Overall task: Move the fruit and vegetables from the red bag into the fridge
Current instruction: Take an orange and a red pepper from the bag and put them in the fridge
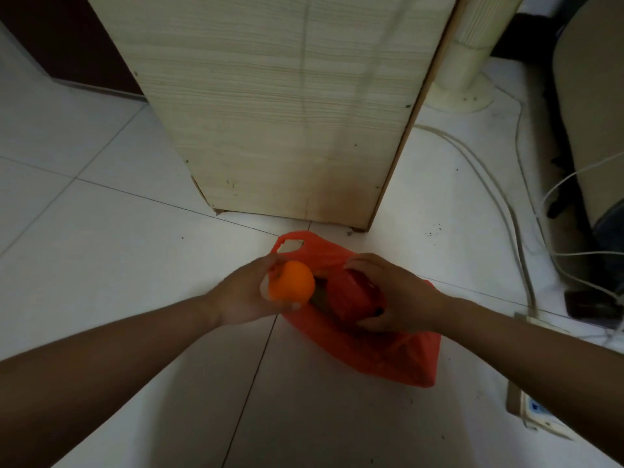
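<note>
The red bag (388, 356) lies on the white tiled floor just in front of a wood-grain fridge door (280, 106), its handle loop pointing toward the door. My left hand (246, 295) grips an orange (292, 281) above the bag's left edge. My right hand (401, 295) holds a red round fruit or vegetable (354, 297) over the bag's mouth, fingers curled over its top and thumb under it. Something dark shows between the two items inside the bag; I cannot tell what it is.
A pale fan base (462, 92) stands to the right of the fridge. Several cables (499, 204) run across the floor to a power strip (537, 410) at the right. A beige seat or cushion (594, 96) fills the far right.
</note>
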The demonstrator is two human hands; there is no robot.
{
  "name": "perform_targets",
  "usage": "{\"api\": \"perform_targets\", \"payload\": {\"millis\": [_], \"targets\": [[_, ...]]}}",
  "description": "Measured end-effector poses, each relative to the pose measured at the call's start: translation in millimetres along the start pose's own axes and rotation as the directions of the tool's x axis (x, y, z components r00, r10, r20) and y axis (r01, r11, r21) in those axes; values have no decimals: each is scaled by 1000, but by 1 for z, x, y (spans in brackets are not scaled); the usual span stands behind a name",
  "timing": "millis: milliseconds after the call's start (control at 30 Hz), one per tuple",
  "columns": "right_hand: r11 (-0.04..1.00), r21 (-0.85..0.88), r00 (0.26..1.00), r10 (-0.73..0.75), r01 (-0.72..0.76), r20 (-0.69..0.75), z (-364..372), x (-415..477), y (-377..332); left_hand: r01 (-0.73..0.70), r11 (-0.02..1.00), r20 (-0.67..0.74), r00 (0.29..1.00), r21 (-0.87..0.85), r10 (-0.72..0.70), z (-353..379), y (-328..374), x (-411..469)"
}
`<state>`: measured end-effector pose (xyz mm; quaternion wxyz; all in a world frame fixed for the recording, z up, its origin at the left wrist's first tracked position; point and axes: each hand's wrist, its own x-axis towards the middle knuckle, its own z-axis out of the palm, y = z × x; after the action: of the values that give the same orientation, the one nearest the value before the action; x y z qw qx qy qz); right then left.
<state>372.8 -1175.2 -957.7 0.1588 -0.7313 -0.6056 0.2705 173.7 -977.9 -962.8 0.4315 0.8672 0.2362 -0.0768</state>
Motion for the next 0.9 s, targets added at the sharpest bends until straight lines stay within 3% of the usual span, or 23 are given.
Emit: {"api": "perform_targets", "payload": {"millis": [233, 367, 500, 767, 900], "targets": [[946, 288, 952, 217, -151, -215, -16, -1, -12, 116, 957, -103, 984, -264, -147, -7, 12, -1], [860, 448, 924, 348, -246, -161, -23, 1, -22, 123, 926, -74, 984, -357, -159, -1, 29, 1], [817, 519, 909, 383, -251, -163, -27, 1, -24, 120, 878, -54, 985, -463, -163, 4, 38, 3], [764, 613, 878, 419, -203, -231, -67, 2, -39, 73, 909, -11, 996, -410, -85, -27, 76, 15], [743, 637, 848, 461, -208, -261, -124, -13, -75, 115, 882, -66, 985, -457, -162, -61, 134, -1]]}}
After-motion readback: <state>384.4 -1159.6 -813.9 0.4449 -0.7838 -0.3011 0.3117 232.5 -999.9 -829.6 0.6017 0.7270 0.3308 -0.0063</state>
